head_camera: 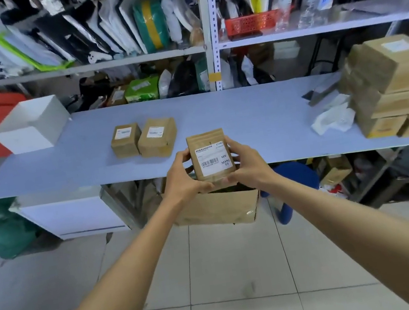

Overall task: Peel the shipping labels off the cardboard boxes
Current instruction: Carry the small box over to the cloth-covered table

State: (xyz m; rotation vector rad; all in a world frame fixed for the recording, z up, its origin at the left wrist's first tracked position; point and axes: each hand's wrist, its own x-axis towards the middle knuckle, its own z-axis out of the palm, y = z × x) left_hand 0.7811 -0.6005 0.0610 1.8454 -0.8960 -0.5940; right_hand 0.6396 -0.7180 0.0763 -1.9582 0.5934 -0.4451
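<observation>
Both forearms are reaching forward; the left hand and right hand are gripping a small cardboard box upright, just off the near edge of the surface. Fingers are curling round its sides and bottom, the shipping label facing the camera between the thumbs. Behind, a pair of labelled boxes is lying amid open room; stacked boxes are crowding the right end

I'm looking into a parcel storeroom: metal shelving crammed with bagged mailers stands behind the table, labelled cardboard boxes are stacked at its right edge, and an open carton sits on the tiled floor below its front edge.
</observation>
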